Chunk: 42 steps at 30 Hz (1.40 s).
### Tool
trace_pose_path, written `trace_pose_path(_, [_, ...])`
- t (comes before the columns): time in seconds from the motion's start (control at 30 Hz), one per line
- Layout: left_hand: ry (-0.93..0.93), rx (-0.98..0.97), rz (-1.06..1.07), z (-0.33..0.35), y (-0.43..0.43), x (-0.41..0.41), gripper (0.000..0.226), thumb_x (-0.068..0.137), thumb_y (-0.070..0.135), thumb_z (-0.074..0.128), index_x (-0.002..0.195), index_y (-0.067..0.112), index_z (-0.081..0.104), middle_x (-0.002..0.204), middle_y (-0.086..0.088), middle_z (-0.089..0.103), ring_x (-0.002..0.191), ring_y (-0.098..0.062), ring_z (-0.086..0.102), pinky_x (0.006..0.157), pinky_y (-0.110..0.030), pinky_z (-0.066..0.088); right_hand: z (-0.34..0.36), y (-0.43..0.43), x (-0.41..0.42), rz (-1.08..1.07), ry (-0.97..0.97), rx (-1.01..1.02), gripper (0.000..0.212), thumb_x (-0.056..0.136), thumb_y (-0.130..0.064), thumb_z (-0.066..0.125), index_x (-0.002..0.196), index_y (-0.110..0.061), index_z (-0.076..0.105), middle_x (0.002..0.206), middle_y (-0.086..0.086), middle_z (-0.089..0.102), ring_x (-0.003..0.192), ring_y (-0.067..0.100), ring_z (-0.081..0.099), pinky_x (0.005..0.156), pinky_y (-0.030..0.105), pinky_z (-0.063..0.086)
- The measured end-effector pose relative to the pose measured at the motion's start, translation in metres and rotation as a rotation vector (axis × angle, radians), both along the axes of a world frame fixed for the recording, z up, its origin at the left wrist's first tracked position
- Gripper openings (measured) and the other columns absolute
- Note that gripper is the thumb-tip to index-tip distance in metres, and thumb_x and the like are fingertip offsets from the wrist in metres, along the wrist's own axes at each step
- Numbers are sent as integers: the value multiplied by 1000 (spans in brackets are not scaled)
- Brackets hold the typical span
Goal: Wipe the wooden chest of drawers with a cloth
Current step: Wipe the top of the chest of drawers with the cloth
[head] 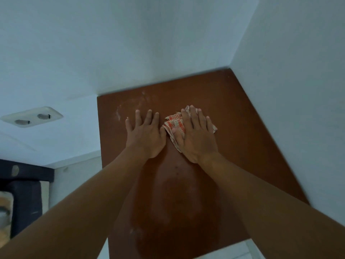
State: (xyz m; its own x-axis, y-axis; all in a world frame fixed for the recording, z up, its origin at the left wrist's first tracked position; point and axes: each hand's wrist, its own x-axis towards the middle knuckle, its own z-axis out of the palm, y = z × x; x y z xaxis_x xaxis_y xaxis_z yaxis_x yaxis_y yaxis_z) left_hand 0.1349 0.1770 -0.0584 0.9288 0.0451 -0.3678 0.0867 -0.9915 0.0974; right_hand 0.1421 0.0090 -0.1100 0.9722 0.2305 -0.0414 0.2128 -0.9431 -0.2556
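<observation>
1. The top of the wooden chest of drawers (233, 113) fills the middle of the view, a bare reddish-brown board set into a corner, with pale walls (130, 43) along its far edge and its right edge.
2. The right hand (196, 135) lies flat, palm down, on a cloth (172, 124), with the fingers stretched out and slightly spread; it presses the cloth onto the board rather than gripping it.
3. The cloth is a crumpled rag, checked in orange-red and off-white. It sits on the far half of the board, roughly at its middle, and shows on both sides of the right hand and beyond its fingertips.
4. The left hand (145, 133) rests just beside the right one, palm down on the bare wood, fingers open and spread, with nothing in it. Its thumb lies close to the cloth's edge; whether they touch cannot be told.
5. Pale dusty smears (130, 105) mark the wood just beyond the left hand, near the far left corner of the board.
6. A white double socket (31, 117) sits on the wall to the left, well apart from the chest.
7. Both bare forearms reach in from the lower edge.
</observation>
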Motion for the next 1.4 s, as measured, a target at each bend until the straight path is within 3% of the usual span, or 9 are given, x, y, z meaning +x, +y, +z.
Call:
trace_pose_path(0.3, [-55, -119, 25, 8, -29, -108, 62, 105, 43, 21, 162, 23, 9, 170, 1, 7, 156, -29, -8, 123, -58, 2, -1, -54, -129, 15, -9, -4, 69, 104, -53, 23, 164, -21, 15, 172, 9, 11, 159, 28, 8, 128, 47, 8])
trace_pose_path(0.53, [-58, -162, 84, 18, -40, -189, 61, 105, 47, 21, 162, 25, 14, 170, 2, 10, 157, -28, -4, 122, -58, 3, -11, -107, -237, 54, -102, -21, 59, 106, -45, 30, 159, -18, 33, 166, 7, 33, 153, 27, 30, 122, 46, 31])
trace_pose_path(0.63, [-63, -173, 94, 22, -43, -213, 61, 105, 47, 21, 161, 25, 15, 170, 1, 12, 157, -29, -2, 122, -59, 5, -19, -129, -272, 138, -160, -11, 56, 104, -18, 42, 159, -14, 33, 166, 7, 33, 153, 27, 30, 119, 45, 35])
trace_pose_path(0.73, [-66, -172, 101, 30, -43, -230, 60, 105, 48, 22, 161, 25, 16, 169, 0, 14, 157, -31, 0, 122, -60, 7, -23, -152, -311, 142, -123, 85, 84, 82, 16, 61, 158, -12, 36, 165, 5, 34, 154, 23, 29, 108, 34, 52])
trace_pose_path(0.87, [-64, -165, 111, 44, -37, -237, 60, 105, 48, 22, 161, 25, 18, 169, 0, 15, 157, -31, 0, 122, -60, 7, -22, -177, -338, 85, -40, 137, 88, 78, 13, 71, 154, -17, 39, 160, 3, 42, 145, 19, 45, 103, 34, 56])
trace_pose_path(1.0, [-70, -138, 117, 62, -26, -222, 60, 106, 48, 22, 161, 25, 17, 170, 0, 12, 157, -29, -2, 123, -59, 7, 18, -164, -308, 228, -135, 227, 69, 90, 9, 66, 153, -9, 43, 156, 6, 48, 145, 17, 46, 112, 35, 47])
trace_pose_path(1.1, [-75, -139, 142, 75, -14, -204, 60, 105, 49, 23, 161, 26, 18, 170, 0, 11, 157, -30, -2, 123, -59, 7, 57, -134, -253, 163, -164, 388, 46, 104, -7, 52, 150, -12, 49, 153, 2, 52, 143, 13, 47, 118, 29, 38])
trace_pose_path(1.2, [-80, -136, 138, 84, 2, -175, 61, 105, 50, 22, 161, 27, 18, 170, 0, 10, 157, -30, -3, 122, -60, 6, 87, -93, -184, 110, -111, 427, 47, 104, -22, 42, 151, -18, 48, 154, 0, 51, 142, 16, 49, 119, 24, 33])
trace_pose_path(1.4, [-84, -190, 119, 69, 61, -94, 60, 105, 51, 25, 160, 29, 21, 170, 0, 13, 157, -30, -1, 121, -60, 7, 99, 15, -34, 169, -81, 367, 46, 104, -17, 47, 150, -16, 48, 153, 5, 52, 139, 25, 50, 118, 35, 37])
